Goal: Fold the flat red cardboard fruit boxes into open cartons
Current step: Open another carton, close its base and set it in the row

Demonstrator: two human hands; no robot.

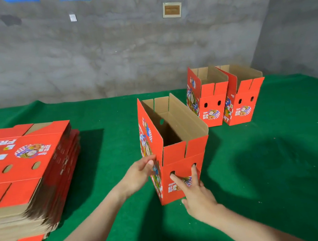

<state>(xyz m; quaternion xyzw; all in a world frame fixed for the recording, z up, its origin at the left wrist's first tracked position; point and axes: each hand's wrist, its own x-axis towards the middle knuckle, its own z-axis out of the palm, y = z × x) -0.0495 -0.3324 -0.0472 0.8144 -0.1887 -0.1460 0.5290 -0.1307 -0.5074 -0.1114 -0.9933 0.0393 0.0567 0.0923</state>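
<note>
A red carton (187, 155) stands upright and open-topped on the green table (271, 166), brown inside. My left hand (140, 173) rests against its left side wall, fingers straight and thumb on the panel. My right hand (194, 192) touches the near end panel, with two straight fingers reaching up to its two oval holes. A tall stack of flat red boxes (25, 174) lies at the left. Two folded open cartons (209, 95) (244, 97) stand side by side at the back right.
A grey concrete wall (125, 54) rises behind the table's far edge, with a small plaque and blue posters on it. Green felt shows between the flat stack and the carton, and to the right in front of the folded cartons.
</note>
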